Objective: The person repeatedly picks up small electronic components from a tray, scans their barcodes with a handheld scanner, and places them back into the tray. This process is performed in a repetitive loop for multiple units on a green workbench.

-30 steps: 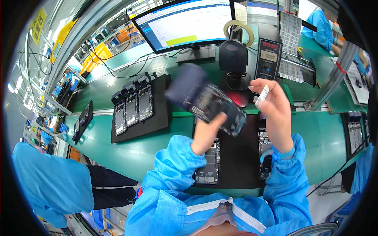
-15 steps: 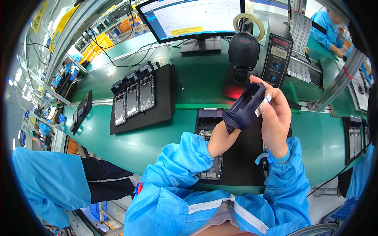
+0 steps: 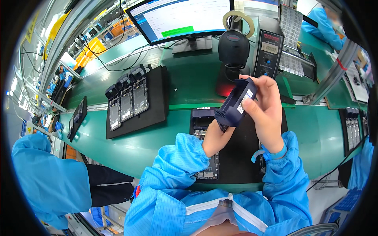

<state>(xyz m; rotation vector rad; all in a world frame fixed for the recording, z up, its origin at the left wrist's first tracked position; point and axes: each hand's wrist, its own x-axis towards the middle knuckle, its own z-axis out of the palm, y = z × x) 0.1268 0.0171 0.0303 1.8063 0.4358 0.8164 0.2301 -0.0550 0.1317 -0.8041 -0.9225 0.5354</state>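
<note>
A dark navy plastic housing [image 3: 234, 107], boxy and hollow on one side, is held tilted above the black mat [image 3: 242, 159]. My left hand [image 3: 215, 138] is closed round its lower end, the fingers partly hidden behind it. My right hand [image 3: 268, 112] grips the upper end, its thumb pressed on a small white printed label [image 3: 245, 101] lying against the housing's side. Under my left forearm lies an opened phone-like unit [image 3: 207, 169] with bare circuit boards, partly covered. Part of another such unit [image 3: 262, 167] shows beside my right cuff.
Several opened units [image 3: 126, 103] lie on a black board [image 3: 157, 106] at the left. A barcode scanner [image 3: 233, 47] on a stand, a roll of tape [image 3: 250, 24], a label dispenser [image 3: 268, 49] and a monitor [image 3: 181, 19] stand behind. A person in blue [image 3: 51, 177] is at left.
My right thumb now presses the label against the housing; before, the label stuck out from it. A highlighted bar on the monitor turned from yellow to green. The whole view shifted slightly.
</note>
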